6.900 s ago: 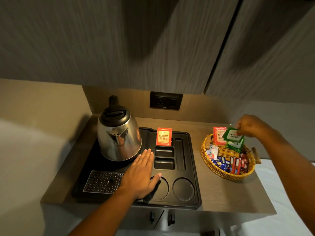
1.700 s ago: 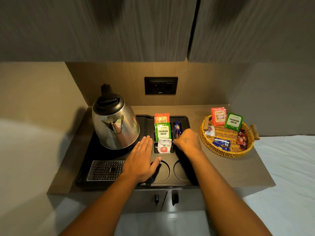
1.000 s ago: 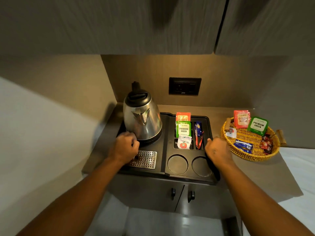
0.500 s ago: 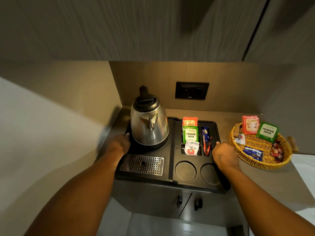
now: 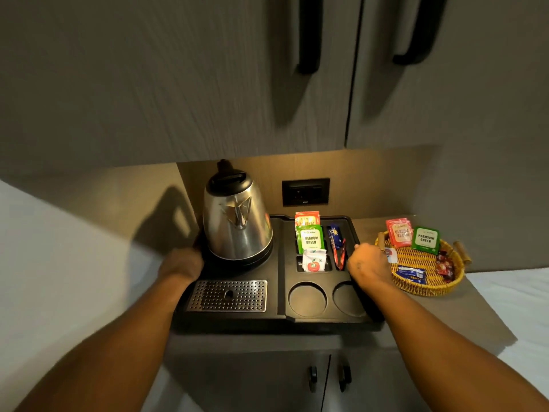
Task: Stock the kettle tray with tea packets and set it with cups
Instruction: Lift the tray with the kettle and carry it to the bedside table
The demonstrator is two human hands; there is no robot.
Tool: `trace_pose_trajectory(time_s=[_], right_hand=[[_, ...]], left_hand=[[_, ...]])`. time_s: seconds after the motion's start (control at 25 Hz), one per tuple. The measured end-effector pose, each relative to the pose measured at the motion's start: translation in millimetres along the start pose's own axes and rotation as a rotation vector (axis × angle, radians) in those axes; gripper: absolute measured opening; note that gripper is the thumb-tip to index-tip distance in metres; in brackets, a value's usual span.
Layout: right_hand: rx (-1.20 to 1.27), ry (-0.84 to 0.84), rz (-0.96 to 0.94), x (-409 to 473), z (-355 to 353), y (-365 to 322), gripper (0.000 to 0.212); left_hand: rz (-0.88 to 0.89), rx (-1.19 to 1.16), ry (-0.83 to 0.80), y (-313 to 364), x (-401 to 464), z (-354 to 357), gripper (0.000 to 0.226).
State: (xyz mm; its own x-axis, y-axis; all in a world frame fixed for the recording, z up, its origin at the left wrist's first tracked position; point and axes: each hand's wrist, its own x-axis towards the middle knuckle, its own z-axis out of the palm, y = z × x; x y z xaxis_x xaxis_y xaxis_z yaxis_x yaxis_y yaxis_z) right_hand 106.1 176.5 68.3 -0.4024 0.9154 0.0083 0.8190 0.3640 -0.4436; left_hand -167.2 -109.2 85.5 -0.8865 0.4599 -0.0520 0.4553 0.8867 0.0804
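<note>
Gripping the kettle tray (image 5: pixel 279 315) by both side edges: your left hand (image 5: pixel 181 266) and right hand (image 5: pixel 368 267) are closed on it. Tea packets (image 5: pixel 310 237) stocked, back-right slots. Cup wells (image 5: pixel 307 298) empty; fetch cups next.

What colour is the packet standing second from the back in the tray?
Green, with white lettering, seen in the head view.

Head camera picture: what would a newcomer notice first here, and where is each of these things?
The shiny steel kettle stands at the back left of the black tray, under the light. Bright tea packets stand upright in the tray's slots to its right, and a wicker basket with more packets sits on the counter at the right. Both hands, left and right, hold the tray's sides.
</note>
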Motion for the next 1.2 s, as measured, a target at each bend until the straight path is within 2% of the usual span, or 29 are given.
trace_pose_trajectory(time_s=[0.24, 0.44, 0.56, 0.72, 0.96, 1.2], right_hand=[[0.037, 0.135, 0.025, -26, -57, 25, 0.025], [0.041, 0.184, 0.182, -74, -112, 116, 0.022], [0.071, 0.279, 0.273, -132, -158, 205, 0.024], [0.070, 0.390, 0.457, -239, -221, 326, 0.024], [0.042, 0.578, 0.815, -404, -306, 474, 0.020], [0.002, 0.724, 1.092, -512, -362, 598, 0.027]], left_hand=[[0.159, 0.202, 0.061, 34, -31, -42, 0.030], [0.222, -0.015, 0.130, 104, -91, -39, 0.042], [0.282, -0.072, 0.096, 174, -147, -31, 0.035], [0.512, -0.133, 0.000, 274, -244, -19, 0.038], [0.981, -0.136, -0.033, 435, -402, -7, 0.049], [1.211, -0.193, -0.075, 573, -556, 19, 0.047]])
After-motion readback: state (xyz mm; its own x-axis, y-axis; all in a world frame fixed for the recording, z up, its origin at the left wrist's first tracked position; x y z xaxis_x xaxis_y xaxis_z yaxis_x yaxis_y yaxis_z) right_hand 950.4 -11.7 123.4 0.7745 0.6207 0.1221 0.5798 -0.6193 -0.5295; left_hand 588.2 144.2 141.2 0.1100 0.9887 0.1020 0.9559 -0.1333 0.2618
